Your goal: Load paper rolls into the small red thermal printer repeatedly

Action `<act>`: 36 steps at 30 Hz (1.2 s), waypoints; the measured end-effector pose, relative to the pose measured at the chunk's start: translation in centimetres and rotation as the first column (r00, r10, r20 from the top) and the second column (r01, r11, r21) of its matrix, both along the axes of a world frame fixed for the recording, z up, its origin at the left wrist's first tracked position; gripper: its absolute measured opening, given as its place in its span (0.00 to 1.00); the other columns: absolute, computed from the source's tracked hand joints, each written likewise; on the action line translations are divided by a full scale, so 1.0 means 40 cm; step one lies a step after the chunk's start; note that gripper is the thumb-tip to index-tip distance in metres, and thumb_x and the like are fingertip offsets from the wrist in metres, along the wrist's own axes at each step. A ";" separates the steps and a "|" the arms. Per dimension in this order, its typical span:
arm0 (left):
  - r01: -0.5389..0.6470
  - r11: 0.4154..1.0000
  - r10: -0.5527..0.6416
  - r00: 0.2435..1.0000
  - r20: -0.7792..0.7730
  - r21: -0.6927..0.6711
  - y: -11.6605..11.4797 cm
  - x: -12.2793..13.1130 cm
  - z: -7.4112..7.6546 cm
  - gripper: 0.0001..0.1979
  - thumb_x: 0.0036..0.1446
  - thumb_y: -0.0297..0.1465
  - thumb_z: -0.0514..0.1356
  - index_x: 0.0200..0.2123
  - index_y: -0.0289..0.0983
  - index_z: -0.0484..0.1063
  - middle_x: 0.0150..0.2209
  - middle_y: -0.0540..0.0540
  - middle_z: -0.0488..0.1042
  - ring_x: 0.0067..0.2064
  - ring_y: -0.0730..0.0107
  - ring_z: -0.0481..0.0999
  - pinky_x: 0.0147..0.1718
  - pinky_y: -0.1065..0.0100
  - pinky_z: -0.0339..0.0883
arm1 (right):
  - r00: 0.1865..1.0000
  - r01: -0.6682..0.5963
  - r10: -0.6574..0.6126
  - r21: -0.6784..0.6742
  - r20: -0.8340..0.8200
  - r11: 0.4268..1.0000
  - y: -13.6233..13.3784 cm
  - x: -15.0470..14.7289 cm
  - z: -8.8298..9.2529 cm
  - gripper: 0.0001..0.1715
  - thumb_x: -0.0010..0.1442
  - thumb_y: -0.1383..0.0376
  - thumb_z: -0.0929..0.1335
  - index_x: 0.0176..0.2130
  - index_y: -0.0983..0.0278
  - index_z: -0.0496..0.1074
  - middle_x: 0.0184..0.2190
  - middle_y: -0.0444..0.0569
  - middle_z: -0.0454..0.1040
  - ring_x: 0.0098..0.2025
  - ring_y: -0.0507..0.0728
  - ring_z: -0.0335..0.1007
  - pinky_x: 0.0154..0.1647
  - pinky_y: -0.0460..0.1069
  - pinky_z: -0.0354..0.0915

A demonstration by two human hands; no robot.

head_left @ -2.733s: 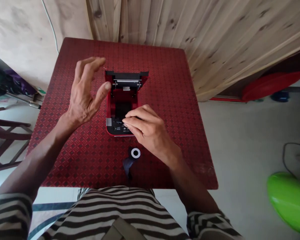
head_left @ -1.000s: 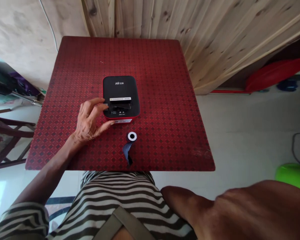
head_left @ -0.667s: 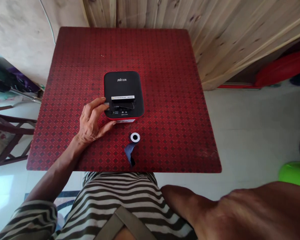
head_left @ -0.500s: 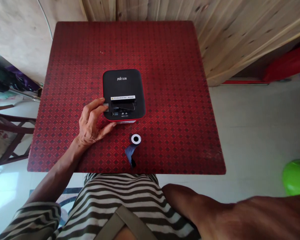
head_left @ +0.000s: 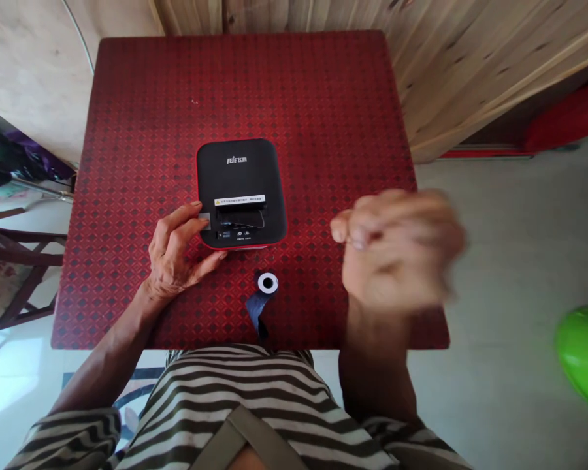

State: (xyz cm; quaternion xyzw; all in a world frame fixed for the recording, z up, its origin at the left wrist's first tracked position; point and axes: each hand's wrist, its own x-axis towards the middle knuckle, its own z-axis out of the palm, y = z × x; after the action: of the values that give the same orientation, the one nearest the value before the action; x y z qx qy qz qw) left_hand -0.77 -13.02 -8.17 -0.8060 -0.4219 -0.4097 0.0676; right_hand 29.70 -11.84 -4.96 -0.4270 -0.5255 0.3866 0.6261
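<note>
A black receipt printer (head_left: 238, 179) with a red lower edge and a white label strip lies on the red patterned table (head_left: 318, 111). My left hand (head_left: 174, 254) grips its near left corner, fingers at a small grey tab on top and thumb along the front side. Dark film or paper shows at the printer's slot. In front of it a small roll (head_left: 264, 297) with a white ringed end stands with a dark blue strip trailing from it. Over the table's right side my right hand (head_left: 396, 251) is raised, smeared by motion, its fingers curled; their contents are hidden.
Wooden plank walls (head_left: 294, 14) border the table's far side. A wooden chair (head_left: 22, 274) stands at the left. On the floor at the right sits a bright green rounded object (head_left: 585, 352), and something red (head_left: 568, 117) lies farther back.
My right hand has come up from the lower right to above the table's right side. The left hand stays at the printer's corner. The whole view has shifted slightly.
</note>
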 end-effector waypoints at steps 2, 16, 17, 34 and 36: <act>0.004 1.000 -0.004 1.000 0.000 -0.002 -0.001 0.000 0.001 0.35 0.62 0.43 0.74 0.67 0.41 0.68 0.62 0.38 0.77 0.60 0.52 0.82 0.58 0.54 0.80 | 0.985 0.040 -0.050 -0.061 -0.162 0.997 0.046 -0.031 -0.044 0.14 0.61 0.54 0.78 0.32 0.57 0.75 0.24 0.38 0.66 0.23 0.48 0.58 0.21 0.44 0.56; 0.006 0.999 -0.003 0.999 0.050 -0.049 0.008 -0.008 0.024 0.30 0.57 0.41 0.78 0.59 0.42 0.74 0.65 0.37 0.70 0.60 0.53 0.79 0.53 0.55 0.81 | 0.987 0.104 -0.066 -0.271 0.145 0.957 0.104 -0.107 -0.176 0.09 0.60 0.56 0.73 0.37 0.57 0.75 0.31 0.42 0.78 0.31 0.52 0.69 0.30 0.49 0.63; -0.003 0.998 0.006 0.999 0.050 -0.060 0.008 -0.008 0.026 0.29 0.57 0.41 0.78 0.58 0.42 0.74 0.64 0.38 0.70 0.61 0.51 0.78 0.52 0.54 0.81 | 0.987 0.099 -0.061 -0.271 0.146 0.957 0.103 -0.108 -0.175 0.09 0.61 0.56 0.73 0.37 0.57 0.75 0.31 0.42 0.78 0.30 0.52 0.69 0.30 0.49 0.63; 0.044 0.997 -0.034 0.988 0.147 -0.063 0.030 -0.001 0.006 0.26 0.59 0.43 0.76 0.56 0.43 0.73 0.56 0.41 0.75 0.57 0.54 0.78 0.53 0.53 0.77 | 0.984 0.124 -0.112 -0.080 0.141 0.989 0.107 -0.093 -0.095 0.15 0.67 0.51 0.72 0.35 0.59 0.76 0.29 0.41 0.76 0.27 0.50 0.66 0.29 0.47 0.62; 0.040 0.998 -0.033 0.990 0.140 -0.043 0.031 0.001 0.004 0.27 0.60 0.44 0.75 0.57 0.42 0.73 0.54 0.41 0.76 0.56 0.55 0.78 0.54 0.53 0.76 | 0.958 0.065 -0.082 0.070 0.275 0.995 0.114 -0.092 -0.038 0.13 0.71 0.54 0.71 0.37 0.59 0.79 0.32 0.42 0.79 0.30 0.51 0.68 0.34 0.48 0.66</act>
State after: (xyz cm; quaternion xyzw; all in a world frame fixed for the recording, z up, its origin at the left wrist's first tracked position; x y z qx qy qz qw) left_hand -0.75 -11.79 -8.02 -0.7843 -0.4200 -0.4564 0.0118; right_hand 26.01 -7.29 -6.46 -0.4775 -0.6032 0.2833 0.5726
